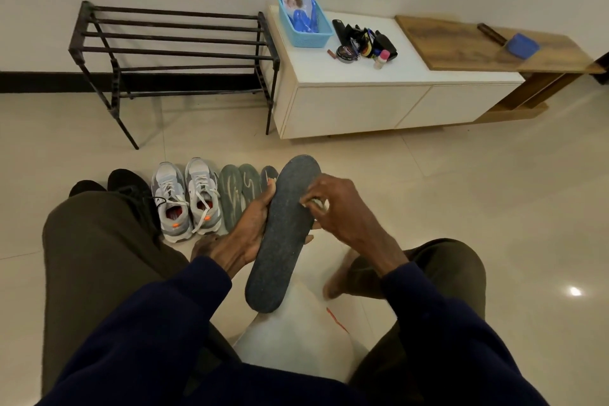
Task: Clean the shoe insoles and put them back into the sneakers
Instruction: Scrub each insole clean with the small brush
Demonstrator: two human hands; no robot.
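Seated person, knees apart, viewed from above.

Left hand [252,229]: holds a dark insole [283,237] above the floor between the knees. The fingers are curled round its left edge near the middle. The insole's toe end points away from the person, and its heel end is towards the lap.

Right hand [342,208]: the fingers are bunched and pinch a pale cloth [319,204] against the right edge of the insole, towards the toe half.

Floor: a pair of grey sneakers [186,198] stands side by side, just left of the held insole, openings facing the person. A pair of black shoes [127,186] stands to their left, partly hidden by the left knee. Two grey-green insoles [239,196] lie flat just right of the sneakers. A third dark one [268,175] lies beside them, mostly hidden behind the left hand.

By the wall: a black shoe rack [171,49] stands next to a white bench [362,76]. The bench carries a blue basket [304,34], a round polish tin [346,53] and a cluster of small items too small to identify.
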